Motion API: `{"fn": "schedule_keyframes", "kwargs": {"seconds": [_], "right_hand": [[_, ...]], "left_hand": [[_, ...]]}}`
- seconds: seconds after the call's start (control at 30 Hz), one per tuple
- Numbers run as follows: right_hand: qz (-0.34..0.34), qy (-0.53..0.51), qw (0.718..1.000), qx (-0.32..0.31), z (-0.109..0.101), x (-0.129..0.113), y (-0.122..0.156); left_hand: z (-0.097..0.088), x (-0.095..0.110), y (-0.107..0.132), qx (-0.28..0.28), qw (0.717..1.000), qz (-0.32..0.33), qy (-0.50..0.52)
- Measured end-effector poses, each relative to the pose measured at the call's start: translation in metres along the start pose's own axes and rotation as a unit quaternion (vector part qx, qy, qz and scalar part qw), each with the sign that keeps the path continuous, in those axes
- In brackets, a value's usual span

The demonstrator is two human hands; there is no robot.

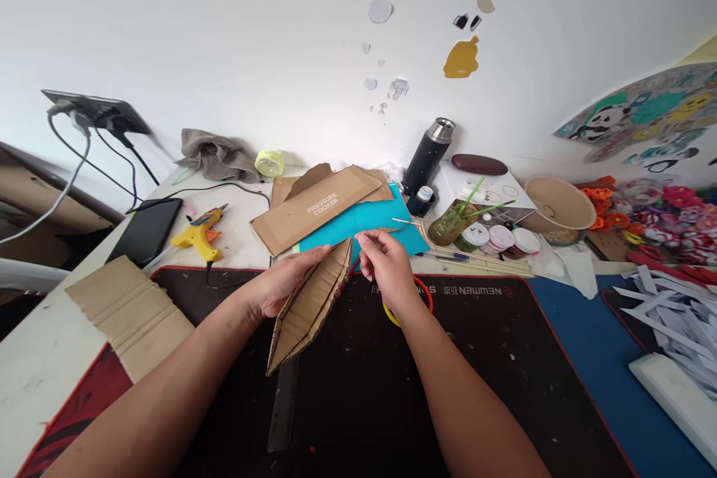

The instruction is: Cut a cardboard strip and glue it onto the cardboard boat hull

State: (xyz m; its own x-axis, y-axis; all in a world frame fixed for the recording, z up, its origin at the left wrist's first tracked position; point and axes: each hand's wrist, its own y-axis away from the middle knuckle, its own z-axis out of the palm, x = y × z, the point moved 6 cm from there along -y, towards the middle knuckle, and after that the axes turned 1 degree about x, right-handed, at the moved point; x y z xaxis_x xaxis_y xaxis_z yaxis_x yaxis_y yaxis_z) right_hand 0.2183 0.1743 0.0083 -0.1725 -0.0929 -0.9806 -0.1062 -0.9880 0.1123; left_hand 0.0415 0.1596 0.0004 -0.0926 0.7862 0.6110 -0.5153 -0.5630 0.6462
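Observation:
My left hand (285,278) grips a folded boat-shaped piece of cardboard (311,302) along its left side, thumb near the top. The piece is tilted above the black mat, pointed at both ends, with raised walls along its edges. Close to its upper tip, my right hand (385,265) is closed in a pinch; whatever is between the fingertips is too small to make out. Red and yellow loops (426,295) show from behind my right wrist, mostly hidden. A clear ruler (283,407) lies on the mat below the cardboard piece.
A yellow glue gun (197,237) lies at the left, near a loose cardboard sheet (131,314). Behind my hands are a printed cardboard strip (319,209) and blue sheets (350,218). A black flask (429,157), a brush jar (448,224) and paint pots (500,239) stand farther right.

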Motion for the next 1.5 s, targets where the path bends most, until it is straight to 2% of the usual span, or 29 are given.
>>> {"fn": "schedule_keyframes", "kwargs": {"seconds": [0.13,0.63,0.93,1.17,1.5], "right_hand": [[0.0,0.002,1.0,-0.006,0.001,-0.001,0.001],[0.01,0.002,1.0,-0.022,0.003,0.003,0.001],[0.019,-0.008,1.0,-0.001,0.001,0.002,0.001],[0.024,0.001,0.999,-0.035,0.008,0.005,0.003],[0.045,0.007,0.998,-0.046,0.012,0.013,0.003]], "left_hand": [[-0.007,-0.005,-0.003,0.013,0.999,-0.031,0.005],[-0.006,-0.007,-0.005,0.001,0.999,-0.042,-0.013],[-0.008,-0.001,-0.005,0.004,0.997,-0.056,0.052],[-0.009,0.0,-0.007,-0.014,0.996,-0.054,0.071],[-0.005,0.0,-0.006,-0.031,0.998,-0.037,0.04]]}}
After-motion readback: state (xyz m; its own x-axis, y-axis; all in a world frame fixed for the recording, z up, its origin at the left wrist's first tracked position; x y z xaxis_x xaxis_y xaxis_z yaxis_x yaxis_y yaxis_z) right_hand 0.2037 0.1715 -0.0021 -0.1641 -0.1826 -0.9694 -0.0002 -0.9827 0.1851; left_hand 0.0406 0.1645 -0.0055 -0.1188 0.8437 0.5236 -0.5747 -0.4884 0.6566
